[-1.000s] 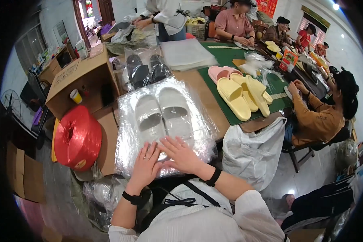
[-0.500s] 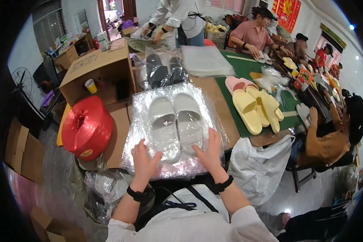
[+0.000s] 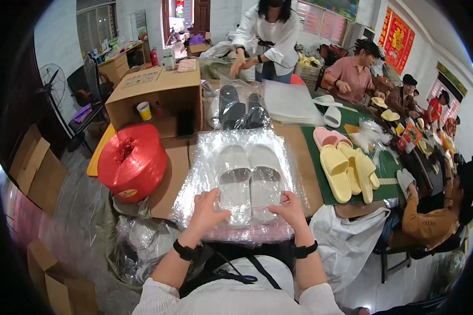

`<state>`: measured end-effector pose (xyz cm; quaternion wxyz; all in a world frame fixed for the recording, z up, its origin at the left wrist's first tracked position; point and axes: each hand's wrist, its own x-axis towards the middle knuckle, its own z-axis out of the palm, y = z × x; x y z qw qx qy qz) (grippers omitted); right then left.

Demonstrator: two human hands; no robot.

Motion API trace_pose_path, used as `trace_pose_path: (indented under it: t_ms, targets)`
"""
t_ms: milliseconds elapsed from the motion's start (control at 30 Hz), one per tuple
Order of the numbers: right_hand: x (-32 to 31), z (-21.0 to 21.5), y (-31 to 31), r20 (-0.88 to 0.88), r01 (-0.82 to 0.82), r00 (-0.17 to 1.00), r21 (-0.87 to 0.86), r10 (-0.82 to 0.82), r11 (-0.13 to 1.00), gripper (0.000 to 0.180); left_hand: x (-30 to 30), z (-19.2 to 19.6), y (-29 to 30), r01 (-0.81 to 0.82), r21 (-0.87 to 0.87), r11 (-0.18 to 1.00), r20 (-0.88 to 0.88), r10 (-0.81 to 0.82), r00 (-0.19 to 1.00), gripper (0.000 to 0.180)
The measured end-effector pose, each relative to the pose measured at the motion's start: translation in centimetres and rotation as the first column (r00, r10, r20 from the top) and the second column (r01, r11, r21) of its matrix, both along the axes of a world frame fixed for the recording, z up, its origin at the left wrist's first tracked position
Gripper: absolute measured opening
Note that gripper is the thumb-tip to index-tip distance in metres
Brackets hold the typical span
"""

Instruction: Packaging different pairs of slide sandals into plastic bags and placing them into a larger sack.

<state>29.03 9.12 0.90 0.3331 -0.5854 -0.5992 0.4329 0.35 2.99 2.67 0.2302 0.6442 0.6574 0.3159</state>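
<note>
A pair of light grey slide sandals [image 3: 235, 197] lies side by side in a clear plastic bag [image 3: 194, 181], on a stack of shiny clear bags at the table's front edge. My left hand [image 3: 207, 212] rests at the bag's near left side, thumb apart from its slightly bent fingers. Across from it, my right hand [image 3: 291, 210] touches the near right side of the bag, its thumb spread from curled fingers. Both hands are open beside the sandals' heel ends. Beyond them lies another bagged pair of black slides [image 3: 231, 110].
Left of the bag sit a red roll of plastic twine [image 3: 129, 168] and an open cardboard box [image 3: 152, 94] holding a yellow-white cup. Yellow slides [image 3: 333, 173] lie on a green mat [image 3: 326, 197] at right. Clear sheets [image 3: 291, 102] lie behind. Co-workers sit and stand around.
My view has turned left and tilted up. My fingers have bent more at the bag's sides. The standing co-worker's hands have come together, and white slides now lie at the mat's far corner.
</note>
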Motion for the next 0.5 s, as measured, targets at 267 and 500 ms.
trace_pose_path:
  t_ms: [267,500]
  targets:
    - [0.2,0.4,-2.0,-0.32,0.086,0.945,0.027,-0.072,0.996,0.075,0.4,0.8,-0.8,-0.066,-0.015,0.998,0.165,0.067,0.984,0.076]
    - [-2.4,3.5,-5.0,-0.624,0.089,0.779,0.203,0.059,0.975,0.058,0.4,1.8,-2.5,0.019,0.08,0.997,0.965,-0.082,0.247,0.053]
